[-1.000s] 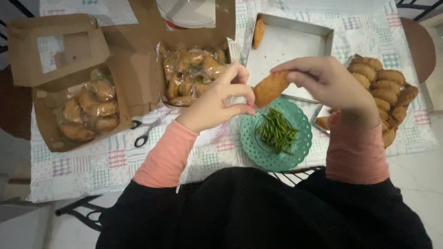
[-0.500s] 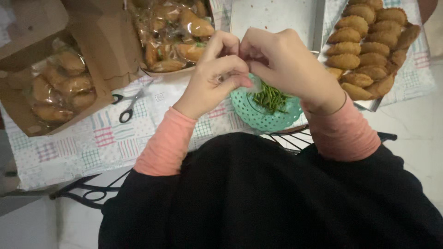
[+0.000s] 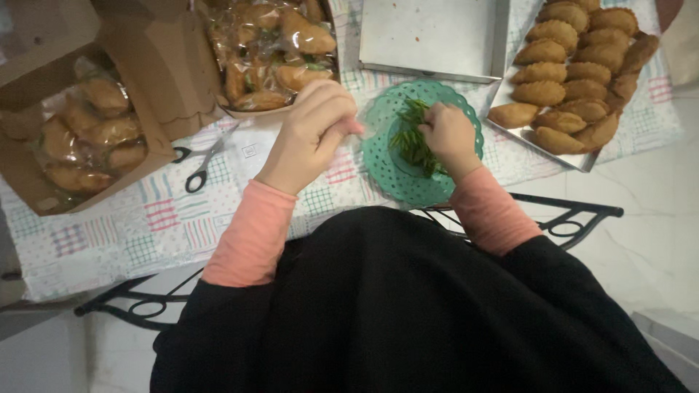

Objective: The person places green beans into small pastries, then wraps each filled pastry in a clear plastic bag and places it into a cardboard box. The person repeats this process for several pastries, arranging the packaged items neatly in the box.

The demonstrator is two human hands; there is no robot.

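My left hand (image 3: 314, 132) is curled shut over the table beside a teal plate (image 3: 384, 173). The fried pastry it took over is hidden under its fingers. My right hand (image 3: 448, 137) rests on the plate and its fingertips pinch into a small heap of green chillies (image 3: 406, 143). Both sleeves are salmon pink over a black garment.
A metal tray (image 3: 582, 161) at the right holds several golden fried pastries (image 3: 575, 69). An empty metal tray (image 3: 429, 33) lies behind the plate. Two open cardboard boxes (image 3: 171, 73) of wrapped pastries (image 3: 98, 135) stand at the left, with scissors (image 3: 198, 169) in front of them on the checked cloth.
My right hand held the pastry, met my left hand over the plate, then dropped onto the chillies. My left hand drew back to the left. The camera tilted down and nearer.
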